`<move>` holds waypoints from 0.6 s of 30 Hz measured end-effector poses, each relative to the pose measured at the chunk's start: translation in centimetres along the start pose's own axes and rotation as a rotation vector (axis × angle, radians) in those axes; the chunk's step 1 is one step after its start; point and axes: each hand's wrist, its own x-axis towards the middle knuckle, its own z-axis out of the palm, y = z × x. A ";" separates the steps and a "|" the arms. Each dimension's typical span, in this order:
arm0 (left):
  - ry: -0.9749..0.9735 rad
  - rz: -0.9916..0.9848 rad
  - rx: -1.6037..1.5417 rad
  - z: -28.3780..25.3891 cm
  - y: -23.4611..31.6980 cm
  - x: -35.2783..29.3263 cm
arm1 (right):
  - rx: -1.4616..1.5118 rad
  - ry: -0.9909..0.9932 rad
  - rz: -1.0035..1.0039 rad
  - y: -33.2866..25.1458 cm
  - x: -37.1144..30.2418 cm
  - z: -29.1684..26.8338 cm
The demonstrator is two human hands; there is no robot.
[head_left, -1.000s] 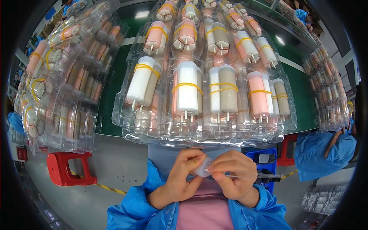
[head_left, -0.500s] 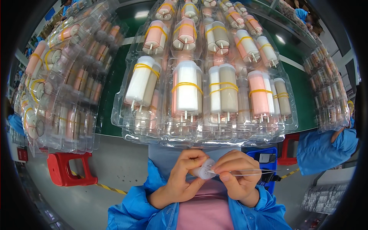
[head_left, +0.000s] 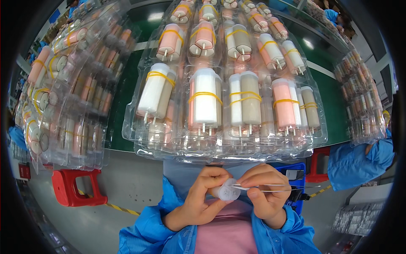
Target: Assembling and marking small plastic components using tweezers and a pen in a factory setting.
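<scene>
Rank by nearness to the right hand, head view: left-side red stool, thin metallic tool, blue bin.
1. Thin metallic tool: held in the right hand itself.
2. Blue bin: just beyond that hand, on the person's right.
3. Left-side red stool: farthest, across on the person's left.

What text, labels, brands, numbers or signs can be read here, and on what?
None legible.
Whitish cylinder in the left hand: no readable marking.
Banded tubes: no readable marking.
Red stool: no readable marking.
Background items: too small or blurred to read.
</scene>
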 end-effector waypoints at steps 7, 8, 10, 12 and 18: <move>-0.021 -0.004 -0.046 0.0 0.1 0.0 | -0.027 -0.043 -0.037 -0.1 0.4 -0.2; -0.022 -0.002 -0.047 0.0 0.1 0.0 | -0.025 -0.056 -0.050 0.0 0.4 -0.3; -0.025 0.003 -0.044 0.0 0.1 0.0 | -0.030 -0.074 -0.071 0.0 0.6 -0.4; -0.028 0.008 -0.033 -0.1 0.0 0.0 | -0.046 -0.086 -0.090 0.0 0.6 -0.4; -0.023 -0.001 -0.040 0.1 0.1 0.0 | -0.030 -0.088 -0.085 0.0 0.6 -0.5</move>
